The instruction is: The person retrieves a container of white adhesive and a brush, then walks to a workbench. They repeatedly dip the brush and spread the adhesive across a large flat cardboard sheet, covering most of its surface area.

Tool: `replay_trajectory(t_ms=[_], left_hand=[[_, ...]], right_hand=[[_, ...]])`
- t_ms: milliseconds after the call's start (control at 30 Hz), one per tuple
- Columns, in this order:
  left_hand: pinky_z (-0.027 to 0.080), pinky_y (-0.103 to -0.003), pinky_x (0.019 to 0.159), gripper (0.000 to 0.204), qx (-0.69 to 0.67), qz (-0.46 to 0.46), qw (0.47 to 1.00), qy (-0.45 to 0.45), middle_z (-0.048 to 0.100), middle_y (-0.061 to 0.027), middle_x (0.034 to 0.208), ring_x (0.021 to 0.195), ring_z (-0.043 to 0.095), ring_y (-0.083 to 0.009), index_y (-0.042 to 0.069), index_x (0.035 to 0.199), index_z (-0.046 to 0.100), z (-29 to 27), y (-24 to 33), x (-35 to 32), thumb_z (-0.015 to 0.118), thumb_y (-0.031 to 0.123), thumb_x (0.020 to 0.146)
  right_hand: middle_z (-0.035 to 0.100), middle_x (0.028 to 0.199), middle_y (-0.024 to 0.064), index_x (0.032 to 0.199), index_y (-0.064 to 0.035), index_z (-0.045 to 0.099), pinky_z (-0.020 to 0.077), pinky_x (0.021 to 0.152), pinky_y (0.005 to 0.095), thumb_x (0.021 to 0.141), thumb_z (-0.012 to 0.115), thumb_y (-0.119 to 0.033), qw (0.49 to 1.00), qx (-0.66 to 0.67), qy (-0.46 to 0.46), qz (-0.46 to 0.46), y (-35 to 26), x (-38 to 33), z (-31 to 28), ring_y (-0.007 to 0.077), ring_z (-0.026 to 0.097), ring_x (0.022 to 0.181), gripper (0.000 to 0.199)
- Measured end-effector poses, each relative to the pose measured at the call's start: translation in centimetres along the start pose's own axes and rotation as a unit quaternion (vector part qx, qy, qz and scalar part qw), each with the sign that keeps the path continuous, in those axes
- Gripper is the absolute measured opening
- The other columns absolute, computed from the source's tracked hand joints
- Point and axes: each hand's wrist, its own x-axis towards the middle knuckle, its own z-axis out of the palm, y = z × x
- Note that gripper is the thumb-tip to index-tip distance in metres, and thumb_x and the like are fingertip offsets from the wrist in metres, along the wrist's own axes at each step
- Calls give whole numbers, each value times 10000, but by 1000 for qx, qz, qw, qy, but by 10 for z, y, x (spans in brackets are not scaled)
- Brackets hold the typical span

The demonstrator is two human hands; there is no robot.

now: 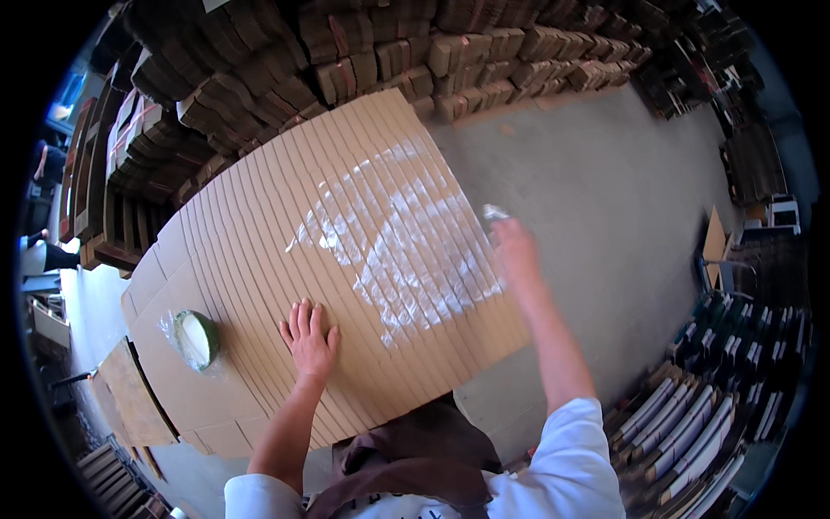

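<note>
Many brown cardboard pieces (251,251) lie fanned out in overlapping rows, their edges forming parallel lines. White paste (424,251) is smeared in wet streaks over their right half. My left hand (311,340) rests flat on the cardboard, fingers a little spread, left of the paste. Just past the cardboard's right edge, my right hand (514,242) is closed round a small whitish thing (494,212), blurred and mostly hidden, so its kind cannot be made out. On the left part of the cardboard sits a green bowl (197,340) of white paste, with clear plastic film about its rim.
Tied stacks of cardboard (458,54) line the far side. Wooden pallets (121,233) stand at the left, near a person's dark-clothed leg (60,257). Bundled sheets (679,432) fill the near right. Grey floor (596,190) runs along the right.
</note>
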Motion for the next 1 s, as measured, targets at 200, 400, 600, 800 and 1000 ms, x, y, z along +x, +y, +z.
replay_trajectory(t_ms=[200,400,600,800,1000], left_hand=[[132,-561,1168,580,6,-3,1000,21,398,-86,1491,1424,287,-297,127,1334,522,5,5,2,647,366,821],[145,-573,1157,564,3,-10,1000,23,420,-97,1473,1407,312,-317,124,1309,541,4,3,-2,649,354,806],[162,-583,1147,562,16,9,999,41,432,-104,1460,1398,324,-324,129,1300,547,8,-2,-1,650,346,792],[185,-592,1133,582,3,-2,999,38,444,-107,1449,1387,348,-320,133,1293,557,0,5,3,673,361,770],[178,-589,1141,595,6,-2,1000,26,429,-92,1465,1396,335,-305,144,1299,556,3,4,3,687,372,765]], right_hand=[[596,1041,180,1091,-43,604,510,801,442,933,505,-138,989,-39,-50,-131,-10,43,33,350,606,970,209],[608,1076,156,1051,-28,625,517,835,419,905,518,-85,953,-32,-158,-255,-70,36,30,314,613,982,190],[580,1002,172,1000,-27,567,521,815,449,896,482,-74,987,0,-54,-154,-35,115,30,344,594,996,143],[590,1090,173,1028,-35,577,493,860,439,993,417,-227,981,128,-138,54,-44,145,27,349,604,1009,252],[630,1044,135,1045,-45,636,515,837,395,837,621,-43,965,196,-119,-125,-81,168,46,320,639,921,209]])
